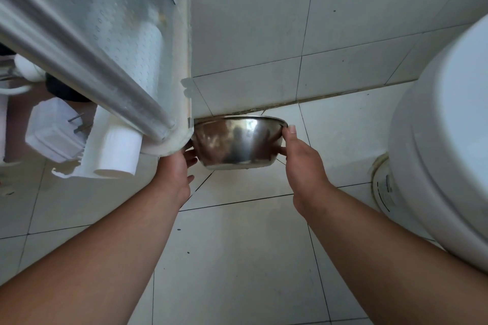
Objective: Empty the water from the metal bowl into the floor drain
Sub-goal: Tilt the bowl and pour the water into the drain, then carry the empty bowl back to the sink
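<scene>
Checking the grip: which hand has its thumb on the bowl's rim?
The right hand: its thumb lies on the bowl's rim. The left hand holds the side, lower down.

- A white toilet (pixel 446 145) fills the right edge, its base on the pale tiled floor (pixel 237 258).
- A frosted glass door (pixel 87 16) with a metal frame (pixel 79 60) slants across the upper left.
- Rolls of toilet paper (pixel 118 150) sit behind it (one seen through the glass).
- Grey wall tiles (pixel 317 21) meet the floor at a grimy seam.

Open floor (pixel 237 258) between shelf (pixel 169 137), toilet (pixel 443 155)
</scene>
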Demonstrator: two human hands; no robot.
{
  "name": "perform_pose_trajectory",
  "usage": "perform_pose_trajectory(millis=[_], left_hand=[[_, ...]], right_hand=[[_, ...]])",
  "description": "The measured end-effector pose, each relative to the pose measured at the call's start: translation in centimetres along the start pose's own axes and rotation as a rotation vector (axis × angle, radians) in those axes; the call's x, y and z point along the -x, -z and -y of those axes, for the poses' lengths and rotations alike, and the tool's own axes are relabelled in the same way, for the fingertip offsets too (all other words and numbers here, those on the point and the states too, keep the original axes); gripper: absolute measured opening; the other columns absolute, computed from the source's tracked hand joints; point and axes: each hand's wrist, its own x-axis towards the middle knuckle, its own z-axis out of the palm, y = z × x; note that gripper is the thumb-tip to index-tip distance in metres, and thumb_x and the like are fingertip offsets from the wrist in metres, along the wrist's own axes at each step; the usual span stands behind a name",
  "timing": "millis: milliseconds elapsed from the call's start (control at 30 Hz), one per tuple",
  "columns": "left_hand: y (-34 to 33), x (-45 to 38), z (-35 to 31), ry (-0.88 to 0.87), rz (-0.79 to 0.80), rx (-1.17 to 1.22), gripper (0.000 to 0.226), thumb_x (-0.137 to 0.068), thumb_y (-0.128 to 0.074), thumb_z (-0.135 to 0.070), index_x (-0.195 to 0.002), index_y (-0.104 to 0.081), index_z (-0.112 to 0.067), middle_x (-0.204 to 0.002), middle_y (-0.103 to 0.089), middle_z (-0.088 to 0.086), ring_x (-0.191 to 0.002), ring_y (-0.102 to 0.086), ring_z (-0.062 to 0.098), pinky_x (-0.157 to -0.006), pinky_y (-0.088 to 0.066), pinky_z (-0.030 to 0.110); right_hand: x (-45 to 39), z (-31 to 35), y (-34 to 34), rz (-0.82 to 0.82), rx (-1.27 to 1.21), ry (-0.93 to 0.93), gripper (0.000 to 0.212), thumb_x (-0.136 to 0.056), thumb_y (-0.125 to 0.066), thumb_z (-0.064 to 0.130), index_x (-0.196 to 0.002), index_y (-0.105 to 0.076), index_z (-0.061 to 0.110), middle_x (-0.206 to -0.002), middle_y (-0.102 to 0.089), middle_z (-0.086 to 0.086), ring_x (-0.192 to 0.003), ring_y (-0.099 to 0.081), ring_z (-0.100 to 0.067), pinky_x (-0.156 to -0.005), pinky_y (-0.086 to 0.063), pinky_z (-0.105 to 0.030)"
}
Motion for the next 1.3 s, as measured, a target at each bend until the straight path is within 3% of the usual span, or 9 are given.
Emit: perform_pose_trajectory(millis=[300, 333, 367, 433, 467, 500, 700, 1133, 1300], left_hand=[[0.7, -2.3, 1.2, 0.060, 0.052, 0.034, 0.044, -0.089, -0.074, -0.032, -0.131, -0.075, -0.020, -0.134, -0.079, -0.002, -0.124, -0.069, 0.012, -0.115, -0.034, 0.053], [0.7, -2.3, 1.3, 0.065, 0.056, 0.035, 0.047, -0.083, -0.075, -0.025, -0.130, -0.075, -0.017, -0.134, -0.079, -0.002, -0.123, -0.068, 0.011, -0.117, -0.035, 0.052], [0.7, -2.4, 1.4, 0.066, 0.070, 0.027, 0.045, -0.079, -0.074, -0.020, -0.124, -0.077, -0.016, -0.128, -0.079, -0.003, -0.121, -0.067, 0.012, -0.117, -0.035, 0.051], [0.6, -2.7, 1.7, 0.068, 0.105, 0.000, 0.034, -0.079, -0.069, -0.012, -0.112, -0.078, -0.018, -0.112, -0.077, -0.003, -0.115, -0.065, 0.015, -0.120, -0.036, 0.051], [0.6, -2.9, 1.9, 0.073, 0.111, -0.010, 0.033, -0.083, -0.067, -0.008, -0.112, -0.079, -0.018, -0.109, -0.076, -0.001, -0.113, -0.064, 0.016, -0.119, -0.037, 0.051], [0.6, -3.1, 2.1, 0.079, 0.111, -0.021, 0.036, -0.085, -0.066, -0.005, -0.117, -0.079, -0.017, -0.109, -0.076, 0.000, -0.113, -0.064, 0.017, -0.118, -0.038, 0.051], [0.3, -3.7, 3.2, 0.084, 0.122, -0.045, 0.040, -0.088, -0.084, -0.033, -0.125, -0.080, -0.018, -0.124, -0.082, 0.002, -0.126, -0.069, 0.021, -0.112, -0.048, 0.050], [2.4, 10.5, 5.2, 0.329, 0.005, -0.126, 0.022, -0.099, -0.077, -0.022, -0.120, -0.078, -0.020, -0.116, -0.083, 0.002, -0.118, -0.071, 0.019, -0.107, -0.040, 0.045], [5.6, 20.0, 0.7, 0.358, -0.019, -0.127, 0.025, -0.095, -0.081, -0.027, -0.120, -0.081, -0.021, -0.118, -0.084, 0.001, -0.120, -0.071, 0.020, -0.100, -0.041, 0.045]], right_hand=[[-0.9, -2.0, 1.2, -0.101, -0.100, -0.016, 0.072, -0.101, -0.064, 0.066, -0.118, -0.074, -0.003, -0.123, -0.075, -0.028, -0.109, -0.068, -0.038, -0.102, -0.055, -0.044], [-0.9, -2.2, 1.2, -0.100, -0.109, -0.011, 0.062, -0.101, -0.068, 0.059, -0.110, -0.075, -0.002, -0.114, -0.077, -0.027, -0.092, -0.029, -0.004, -0.098, -0.056, -0.038], [-0.8, -2.5, 1.2, -0.110, -0.110, -0.004, 0.053, -0.102, -0.072, 0.052, -0.105, -0.074, -0.001, -0.114, -0.077, -0.026, -0.124, -0.042, -0.016, -0.102, -0.054, -0.037], [-0.9, -3.0, 1.3, -0.136, -0.092, 0.020, 0.045, -0.103, -0.073, 0.041, -0.105, -0.072, -0.004, -0.114, -0.076, -0.026, -0.125, -0.048, -0.021, -0.108, -0.054, -0.044], [-1.0, -3.1, 1.3, -0.148, -0.083, 0.037, 0.044, -0.103, -0.073, 0.039, -0.103, -0.071, -0.005, -0.100, -0.076, -0.025, -0.092, -0.070, -0.040, -0.102, -0.056, -0.042], [-1.1, -3.3, 1.4, -0.154, -0.081, 0.054, 0.043, -0.104, -0.072, 0.038, -0.097, -0.070, -0.005, -0.083, -0.069, -0.016, -0.075, -0.043, -0.015, -0.091, -0.053, -0.038], [-1.2, -4.5, 2.0, -0.193, -0.054, 0.078, 0.045, -0.105, -0.067, 0.030, -0.065, -0.052, 0.015, -0.052, -0.035, 0.013, -0.054, -0.029, -0.008, -0.064, -0.029, -0.033], [9.2, -4.3, 8.5, -0.151, -0.036, -0.069, 0.030, -0.104, -0.063, 0.038, -0.093, -0.069, 0.010, -0.072, -0.064, -0.001, -0.071, -0.054, -0.012, -0.070, -0.044, -0.031], [18.9, 1.2, 11.6, -0.094, -0.086, -0.143, 0.032, -0.108, -0.067, 0.033, -0.087, -0.086, 0.048, -0.086, -0.083, 0.027, -0.076, -0.073, 0.014, -0.079, -0.048, -0.014]])
